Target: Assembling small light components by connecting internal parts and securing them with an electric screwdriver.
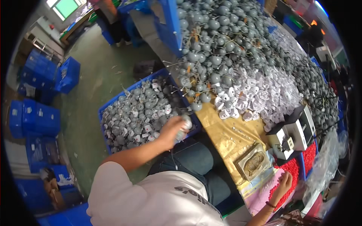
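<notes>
My left hand [172, 129] reaches out over the near edge of a blue crate [113, 109] and is closed around a grey round part [184, 126] with a white piece on it. The crate is filled with several similar grey round parts [139, 109]. My right hand [283, 184] rests with its fingers in a heap of small red pieces [298, 165] at the table's near right. Whether it grips any of them cannot be made out.
A large pile of grey round parts [222, 41] and white pieces [252, 92] covers the table [222, 132]. A small white and black machine [296, 132] stands near the red pieces. Blue crates [36, 116] are stacked on the floor at left. A person [111, 19] stands at the back.
</notes>
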`<state>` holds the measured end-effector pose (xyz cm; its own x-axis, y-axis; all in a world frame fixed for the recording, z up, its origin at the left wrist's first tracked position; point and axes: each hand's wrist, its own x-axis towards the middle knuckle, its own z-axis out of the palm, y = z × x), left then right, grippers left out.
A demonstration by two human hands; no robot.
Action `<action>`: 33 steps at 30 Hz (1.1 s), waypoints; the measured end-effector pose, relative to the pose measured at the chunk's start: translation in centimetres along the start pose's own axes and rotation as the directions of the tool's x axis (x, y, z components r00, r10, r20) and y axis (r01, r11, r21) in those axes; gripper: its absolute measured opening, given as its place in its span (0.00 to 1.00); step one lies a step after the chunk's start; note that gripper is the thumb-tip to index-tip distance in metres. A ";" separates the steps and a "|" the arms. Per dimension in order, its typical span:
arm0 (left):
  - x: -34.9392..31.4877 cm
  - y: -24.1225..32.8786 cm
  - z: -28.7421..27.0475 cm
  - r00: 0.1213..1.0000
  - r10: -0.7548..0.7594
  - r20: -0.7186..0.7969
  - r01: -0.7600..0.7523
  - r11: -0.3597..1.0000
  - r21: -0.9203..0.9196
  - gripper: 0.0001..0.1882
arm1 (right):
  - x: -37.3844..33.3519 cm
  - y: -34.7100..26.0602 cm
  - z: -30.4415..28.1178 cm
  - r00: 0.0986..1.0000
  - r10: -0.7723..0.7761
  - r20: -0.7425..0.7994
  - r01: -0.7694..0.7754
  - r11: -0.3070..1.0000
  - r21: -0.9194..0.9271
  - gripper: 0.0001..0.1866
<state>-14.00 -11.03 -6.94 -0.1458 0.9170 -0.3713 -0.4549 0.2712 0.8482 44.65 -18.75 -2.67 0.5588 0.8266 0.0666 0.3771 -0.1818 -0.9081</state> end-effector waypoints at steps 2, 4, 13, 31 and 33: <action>1.6 2.4 -8.2 0.950 0.145 -0.276 -0.090 0.975 0.203 0.19 | 0.5 1.3 -1.9 1.000 0.004 0.013 -0.005 0.999 0.044 0.12; 3.0 4.5 -16.7 0.857 0.281 -0.432 -0.111 0.919 0.378 0.18 | 0.6 2.3 -3.6 1.000 0.005 0.020 -0.007 0.997 0.080 0.12; -1.5 7.2 -44.8 0.670 0.117 -0.733 0.328 0.839 0.434 0.22 | 1.4 4.7 -6.8 0.999 -0.037 0.005 0.037 0.998 -0.047 0.12; 5.6 11.6 -1.9 0.482 0.614 0.625 -0.611 -0.275 0.742 0.18 | -1.7 3.5 -3.9 0.908 -0.319 0.270 0.409 0.547 -0.730 0.07; 5.2 9.5 6.1 0.381 0.455 0.805 -0.800 -0.275 0.533 0.20 | -1.4 3.1 -2.9 0.908 -0.320 0.272 0.410 0.534 -0.739 0.07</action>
<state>-13.73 -1.88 1.45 0.4449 0.7079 0.5486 0.7103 -0.6520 0.2653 47.19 -22.02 -4.37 0.1854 0.9534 0.2382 0.9766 -0.1520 -0.1520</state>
